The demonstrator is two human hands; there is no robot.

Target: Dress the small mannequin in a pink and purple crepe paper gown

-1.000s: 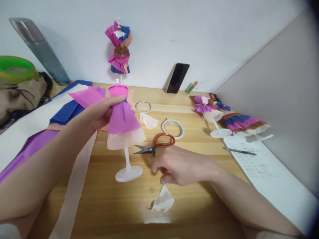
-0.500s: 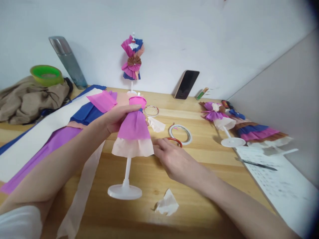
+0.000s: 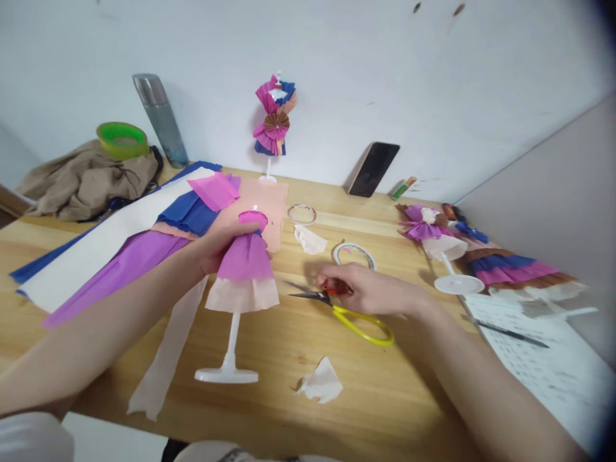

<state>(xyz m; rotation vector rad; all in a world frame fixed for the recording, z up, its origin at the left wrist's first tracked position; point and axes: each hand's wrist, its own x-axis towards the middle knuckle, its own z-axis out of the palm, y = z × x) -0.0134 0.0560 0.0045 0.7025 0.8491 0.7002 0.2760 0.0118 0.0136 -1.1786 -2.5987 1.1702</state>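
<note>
My left hand (image 3: 224, 247) is closed round the waist of a small white dress form (image 3: 231, 343), which wears a pink top and a purple-and-cream paper skirt (image 3: 243, 273). The stand's round base is tilted. Right of the skirt, my right hand (image 3: 359, 289) grips scissors (image 3: 366, 327) by a red handle part; the yellow loop hangs free. The blades stand apart and point left toward the skirt, without touching it. A torn cream paper scrap (image 3: 321, 382) lies nearer me on the table.
Coloured crepe paper (image 3: 115, 269) spreads over the left side. A tape roll (image 3: 353, 247) lies behind my right hand. At the back are a dressed form (image 3: 274, 122), a phone (image 3: 374, 168) and a bottle (image 3: 161, 119). More dressed forms (image 3: 514, 266) lie right, by a written sheet (image 3: 534, 353).
My right hand has lifted the scissors off the table, and their blades and yellow loop now show. The dress form has moved slightly left and tilted. The view has shifted.
</note>
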